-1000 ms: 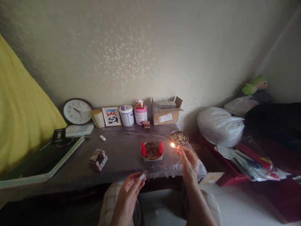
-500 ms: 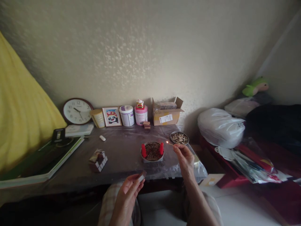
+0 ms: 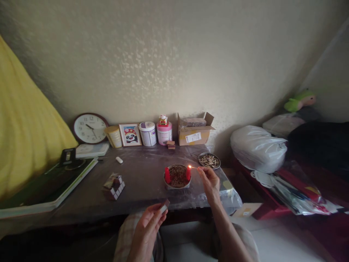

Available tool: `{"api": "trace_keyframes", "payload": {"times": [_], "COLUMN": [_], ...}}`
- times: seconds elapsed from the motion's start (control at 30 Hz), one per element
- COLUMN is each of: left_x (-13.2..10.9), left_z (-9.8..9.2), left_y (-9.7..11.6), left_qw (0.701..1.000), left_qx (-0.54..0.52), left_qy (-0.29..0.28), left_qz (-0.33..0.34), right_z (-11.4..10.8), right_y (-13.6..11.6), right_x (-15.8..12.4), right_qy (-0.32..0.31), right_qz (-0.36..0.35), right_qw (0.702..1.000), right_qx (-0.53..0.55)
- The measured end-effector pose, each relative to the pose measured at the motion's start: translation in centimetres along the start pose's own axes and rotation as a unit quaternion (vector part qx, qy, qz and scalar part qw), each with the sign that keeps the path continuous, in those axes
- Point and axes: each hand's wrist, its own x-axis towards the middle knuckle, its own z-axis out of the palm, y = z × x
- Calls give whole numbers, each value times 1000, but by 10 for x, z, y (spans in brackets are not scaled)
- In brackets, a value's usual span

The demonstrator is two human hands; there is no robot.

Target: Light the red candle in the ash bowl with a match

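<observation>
Between thumb and fingers, my right hand [image 3: 209, 182] pinches a burning match [image 3: 194, 167]. Its flame is at the top of the right red candle [image 3: 188, 174]; I cannot tell whether the candle's wick has caught. A second red candle [image 3: 167, 176] stands at the left side of the same round dish [image 3: 177, 187], which has a dark, grainy filling. Low in the view, my left hand [image 3: 151, 220] is closed around a small matchbox [image 3: 164, 206], nearer to me than the dish.
A round tray [image 3: 209, 167] of matchsticks lies right of the dish. Stacked matchboxes [image 3: 113, 186] stand on the left of the table. Along the wall are a clock [image 3: 90, 128], a picture frame [image 3: 130, 134], two tins and an open carton [image 3: 194, 138]. A white bag [image 3: 257, 147] sits at right.
My right hand has moved left, bringing the lit match to the right candle's top. The flame looks brighter. My left hand stays with the matchbox.
</observation>
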Motion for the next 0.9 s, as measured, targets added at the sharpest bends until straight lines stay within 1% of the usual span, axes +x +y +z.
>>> {"api": "trace_keyframes", "payload": {"times": [0.13, 0.37, 0.5, 0.77, 0.9], "left_x": [3, 4, 2, 8, 9], "left_z": [-2, 1, 2, -9, -10], "left_y": [-1, 3, 6, -2, -5], "left_qw": [1000, 1000, 1000, 1000, 1000], "left_qx": [-5, -10, 0, -3, 0], "left_qy": [5, 18, 23, 12, 12], "left_qz": [-2, -17, -7, -4, 7], "right_z": [2, 6, 7, 9, 9], "right_y": [-1, 4, 9, 14, 14], "right_x": [2, 7, 8, 8, 8], "right_qy": [1, 8, 5, 0, -2], "right_qz": [1, -5, -10, -14, -13], "right_qw": [1000, 999, 999, 999, 999], "right_qx": [-14, -30, -32, -35, -35]}}
